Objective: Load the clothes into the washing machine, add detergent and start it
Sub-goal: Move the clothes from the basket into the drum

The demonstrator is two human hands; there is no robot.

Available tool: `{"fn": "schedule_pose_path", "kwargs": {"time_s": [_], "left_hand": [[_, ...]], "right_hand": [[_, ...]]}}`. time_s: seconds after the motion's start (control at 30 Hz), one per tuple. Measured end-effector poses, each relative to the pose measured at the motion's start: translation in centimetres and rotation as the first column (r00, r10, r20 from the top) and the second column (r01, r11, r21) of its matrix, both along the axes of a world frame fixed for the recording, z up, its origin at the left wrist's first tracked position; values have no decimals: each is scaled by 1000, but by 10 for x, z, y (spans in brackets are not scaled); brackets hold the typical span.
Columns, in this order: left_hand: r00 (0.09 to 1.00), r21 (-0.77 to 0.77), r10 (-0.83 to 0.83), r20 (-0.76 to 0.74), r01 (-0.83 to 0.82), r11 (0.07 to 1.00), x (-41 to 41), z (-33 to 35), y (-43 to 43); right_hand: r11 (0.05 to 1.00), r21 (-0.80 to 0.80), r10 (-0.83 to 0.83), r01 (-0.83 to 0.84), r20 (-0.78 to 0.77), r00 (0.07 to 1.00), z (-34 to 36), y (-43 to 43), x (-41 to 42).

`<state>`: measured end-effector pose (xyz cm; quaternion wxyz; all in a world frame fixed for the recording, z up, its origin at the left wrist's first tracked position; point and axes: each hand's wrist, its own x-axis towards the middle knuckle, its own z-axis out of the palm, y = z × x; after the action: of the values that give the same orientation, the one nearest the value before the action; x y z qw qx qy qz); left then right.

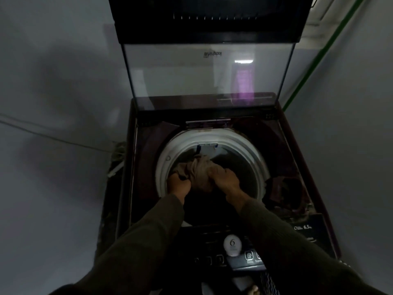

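Top-loading washing machine (297, 158), glass lid (208, 75) raised upright at the back. Inside the white drum rim (240, 141), bunched beige cloth (198, 169), gripped by left hand (178, 185) and right hand (225, 177). Dark open drum space to the right.

Both hands are gripping a bunched beige garment (200, 170) over the washing machine (297, 158) drum opening: the left hand (178, 185) at seven o'clock of the white rim (214, 136), the right hand (225, 179) near centre. The glass lid (208, 75) is standing raised at twelve o'clock.
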<state>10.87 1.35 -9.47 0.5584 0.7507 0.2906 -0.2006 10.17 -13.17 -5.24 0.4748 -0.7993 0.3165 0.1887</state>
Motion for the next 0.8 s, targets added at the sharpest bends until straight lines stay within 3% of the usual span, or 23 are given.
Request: {"fn": "schedule_pose_path", "kwargs": {"time_s": [0.1,0.23,0.47,0.63,0.8], "left_hand": [[995,11,78,-57,-77,997,4,-12,0],[985,-117,114,-131,-130,985,12,-31,2],[941,-279,146,-305,-234,931,14,-79,7],[958,-146,111,-263,-153,977,7,-57,1],[995,58,-73,-61,77,995,8,-50,-6]], "right_hand": [[997,-73,-23,19,-53,998,-17,6,6],[989,-93,109,-116,-83,991,-29,19,11],[953,-5,302,-302,18,953,-37,27,20],[914,-5,406,-407,51,912,-43,30,24],[888,-22,460,-459,-2,888,-44,32,24]]}}
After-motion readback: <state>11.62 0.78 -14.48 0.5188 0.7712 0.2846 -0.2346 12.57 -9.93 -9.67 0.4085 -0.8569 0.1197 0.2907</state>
